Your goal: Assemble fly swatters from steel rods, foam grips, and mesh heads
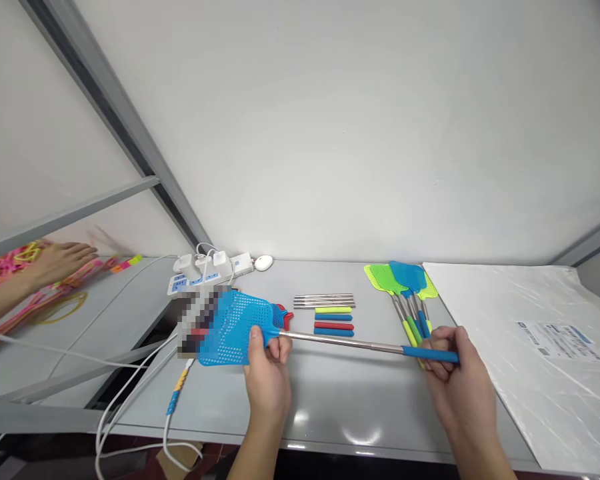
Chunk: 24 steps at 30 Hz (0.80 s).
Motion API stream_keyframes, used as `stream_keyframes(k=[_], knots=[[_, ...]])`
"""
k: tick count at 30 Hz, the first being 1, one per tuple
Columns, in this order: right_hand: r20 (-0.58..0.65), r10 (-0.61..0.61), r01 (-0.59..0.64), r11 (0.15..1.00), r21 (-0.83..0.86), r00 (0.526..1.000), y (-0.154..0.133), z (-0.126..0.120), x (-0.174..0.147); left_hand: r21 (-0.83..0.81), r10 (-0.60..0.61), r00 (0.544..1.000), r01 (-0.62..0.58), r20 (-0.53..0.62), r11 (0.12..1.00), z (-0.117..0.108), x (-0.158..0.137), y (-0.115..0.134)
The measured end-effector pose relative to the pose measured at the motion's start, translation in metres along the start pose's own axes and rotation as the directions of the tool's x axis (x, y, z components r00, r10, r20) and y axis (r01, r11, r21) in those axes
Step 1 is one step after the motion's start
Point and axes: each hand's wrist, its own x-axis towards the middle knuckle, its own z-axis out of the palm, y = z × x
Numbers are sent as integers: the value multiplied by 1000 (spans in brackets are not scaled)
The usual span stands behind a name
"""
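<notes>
A blue fly swatter [240, 328] with a metal rod and a blue grip stretches level between my two hands above the grey table. My left hand [269, 373] pinches the base of its perforated head, thumb on top. Around the blue grip at the other end, my right hand [455, 373] has its fingers closed. Behind the rod lie several metal rods [324, 301] in a row, with loose coloured grips [334, 326] in yellow, blue and red beside them. Part of a red swatter head [287, 320] shows behind the blue one.
Several assembled green and blue fly swatters [405, 280] lie at the right, near a white wrapped package [530, 333]. Power strips [215, 272] and white cables [167, 373] occupy the left. Beyond a grey frame bar, another person's hand [65, 261] touches colourful strips.
</notes>
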Motion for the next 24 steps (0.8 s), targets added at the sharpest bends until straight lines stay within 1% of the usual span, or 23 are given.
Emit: stream_keyframes(k=[3, 5, 7, 9, 11, 13, 14, 15, 16, 17, 19, 20, 21, 22, 23, 24], knots=[[-103, -56, 52, 998, -41, 993, -1, 11, -4, -11, 15, 1000, -15, 0, 1000, 1, -4, -4], [-105, -62, 56, 997, -56, 993, 4, 23, -13, 49, -3, 1000, 2, 22, 999, 5, -16, -16], [-44, -15, 12, 997, -76, 999, 12, 33, -24, 160, -78, 993, 64, 83, 985, 10, -29, -31], [-4, 29, -30, 996, -86, 1000, 22, 38, -32, 200, -143, 983, 117, 119, 973, 13, -39, -43], [21, 50, -47, 991, -128, 999, 30, 36, -35, 231, -126, 984, 94, 128, 968, 12, -40, -47], [100, 82, -52, 961, -272, 992, 35, 27, -32, 261, -63, 989, 26, 133, 965, 9, -33, -43], [166, 101, -31, 925, -380, 981, 36, 21, -29, 267, -32, 990, -7, 139, 964, 7, -28, -40], [248, 117, 21, 870, -492, 962, 36, 15, -27, 269, -8, 989, -32, 148, 963, 6, -22, -36], [341, 124, 108, 801, -588, 932, 35, 10, -25, 267, 10, 988, -52, 156, 962, 5, -16, -32], [436, 130, 216, 722, -657, 891, 34, 5, -25, 264, 23, 987, -66, 161, 962, 6, -11, -29], [588, 135, 434, 550, -714, 797, 31, -1, -27, 271, 28, 983, -76, 179, 960, 10, -5, -25], [632, 140, 515, 461, -723, 762, 29, -3, -30, 284, 20, 979, -78, 204, 955, 14, -4, -25], [652, 148, 567, 377, -732, 743, 29, -5, -32, 311, -5, 966, -78, 257, 947, 19, -4, -26], [652, 149, 592, 306, -745, 743, 28, -6, -34, 346, -43, 940, -81, 338, 935, 24, -5, -27], [640, 139, 597, 254, -761, 756, 26, -8, -34, 388, -95, 895, -92, 435, 917, 28, -6, -28], [619, 121, 588, 218, -779, 776, 25, -10, -33, 434, -153, 832, -114, 533, 894, 32, -8, -30]])
